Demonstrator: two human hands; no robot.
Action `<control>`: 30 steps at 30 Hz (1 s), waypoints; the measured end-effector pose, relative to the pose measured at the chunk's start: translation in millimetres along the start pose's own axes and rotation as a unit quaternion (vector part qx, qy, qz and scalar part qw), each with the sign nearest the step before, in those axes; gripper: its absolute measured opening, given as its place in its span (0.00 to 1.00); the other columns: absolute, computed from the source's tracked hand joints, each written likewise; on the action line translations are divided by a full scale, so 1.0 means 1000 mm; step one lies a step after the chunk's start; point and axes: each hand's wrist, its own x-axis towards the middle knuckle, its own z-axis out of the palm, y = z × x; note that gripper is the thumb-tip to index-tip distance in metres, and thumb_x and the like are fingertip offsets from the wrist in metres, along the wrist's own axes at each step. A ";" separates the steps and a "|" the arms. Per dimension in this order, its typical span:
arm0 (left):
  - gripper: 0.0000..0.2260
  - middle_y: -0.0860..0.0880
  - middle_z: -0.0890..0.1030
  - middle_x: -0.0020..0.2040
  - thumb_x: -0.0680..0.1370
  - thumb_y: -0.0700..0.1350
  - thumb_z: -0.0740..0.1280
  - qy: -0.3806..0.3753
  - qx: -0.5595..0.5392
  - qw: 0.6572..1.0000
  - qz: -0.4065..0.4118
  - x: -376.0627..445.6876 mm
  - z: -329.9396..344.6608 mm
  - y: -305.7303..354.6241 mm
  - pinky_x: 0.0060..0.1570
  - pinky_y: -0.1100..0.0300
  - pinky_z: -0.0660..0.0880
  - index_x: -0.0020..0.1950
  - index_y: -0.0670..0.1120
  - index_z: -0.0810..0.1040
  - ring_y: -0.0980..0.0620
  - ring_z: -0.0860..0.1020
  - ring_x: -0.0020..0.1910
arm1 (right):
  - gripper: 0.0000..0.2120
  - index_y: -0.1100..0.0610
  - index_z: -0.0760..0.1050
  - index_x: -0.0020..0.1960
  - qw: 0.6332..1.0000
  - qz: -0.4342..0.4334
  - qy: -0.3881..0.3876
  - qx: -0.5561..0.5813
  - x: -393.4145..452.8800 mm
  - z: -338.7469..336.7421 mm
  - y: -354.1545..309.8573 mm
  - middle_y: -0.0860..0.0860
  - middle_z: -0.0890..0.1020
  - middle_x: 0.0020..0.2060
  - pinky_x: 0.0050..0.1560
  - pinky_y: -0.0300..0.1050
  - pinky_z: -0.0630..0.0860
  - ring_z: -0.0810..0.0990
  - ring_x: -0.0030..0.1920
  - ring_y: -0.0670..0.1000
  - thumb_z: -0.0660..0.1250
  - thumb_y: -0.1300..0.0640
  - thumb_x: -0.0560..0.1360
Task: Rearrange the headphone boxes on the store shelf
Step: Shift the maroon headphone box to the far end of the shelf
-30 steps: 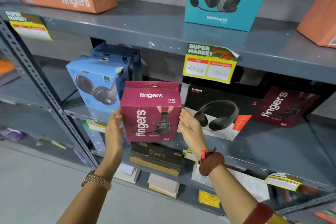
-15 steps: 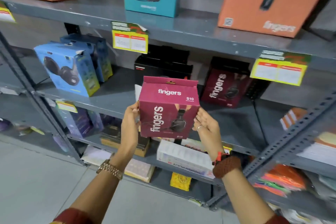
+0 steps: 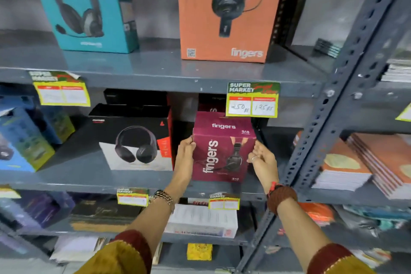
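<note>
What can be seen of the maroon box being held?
The maroon box looks like printed cardboard, with white "fingers" lettering on top and front, "S10" marks and a headset picture. It stands upright and closed on the middle shelf, right of the black box. The left hand and right hand clasp its sides.

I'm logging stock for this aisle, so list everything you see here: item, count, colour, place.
maroon box: 1, maroon, middle shelf, held at both sides
black box: 1, black and white, middle shelf, left of the maroon box
blue boxes: at least 2, blue, middle shelf, far left
teal box: 1, teal, top shelf, left
orange box: 1, orange, top shelf, right of the teal box
price tags: several, yellow and green, on shelf edges
notebooks: stacks, orange covers, neighbouring rack on the right
left hand: on the maroon box's left side
right hand: on its right side
</note>
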 end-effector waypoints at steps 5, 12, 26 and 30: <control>0.13 0.49 0.74 0.66 0.68 0.62 0.57 0.012 -0.033 0.999 -0.015 -0.004 0.013 0.024 0.67 0.43 0.69 0.52 0.68 0.71 0.49 0.74 0.64 | 0.27 0.59 0.63 0.73 1.000 0.000 -0.011 -0.013 0.019 -0.001 0.005 0.52 0.70 0.70 0.71 0.56 0.66 0.67 0.70 0.50 0.59 0.69 0.74; 0.08 0.49 0.75 0.64 0.78 0.55 0.56 0.015 -0.043 0.999 0.015 -0.005 0.015 0.020 0.66 0.46 0.71 0.54 0.63 0.71 0.52 0.75 0.62 | 0.28 0.55 0.64 0.72 0.999 -0.018 -0.029 -0.038 0.029 -0.002 0.022 0.53 0.72 0.69 0.69 0.60 0.67 0.70 0.69 0.52 0.60 0.68 0.73; 0.14 0.47 0.69 0.65 0.80 0.41 0.56 0.332 -0.025 0.930 0.158 -0.036 -0.106 0.017 0.61 0.65 0.67 0.66 0.47 0.68 0.53 0.71 0.63 | 0.31 0.53 0.64 0.70 0.960 -0.278 0.018 -0.016 -0.026 0.065 -0.033 0.46 0.71 0.68 0.63 0.33 0.71 0.72 0.66 0.48 0.59 0.74 0.71; 0.18 0.46 0.64 0.73 0.81 0.44 0.55 0.345 0.000 0.932 0.113 -0.019 -0.163 0.020 0.70 0.57 0.61 0.71 0.47 0.64 0.50 0.66 0.72 | 0.30 0.49 0.64 0.70 0.975 -0.209 -0.075 -0.027 -0.024 0.119 -0.038 0.47 0.69 0.70 0.62 0.27 0.68 0.70 0.67 0.47 0.60 0.72 0.73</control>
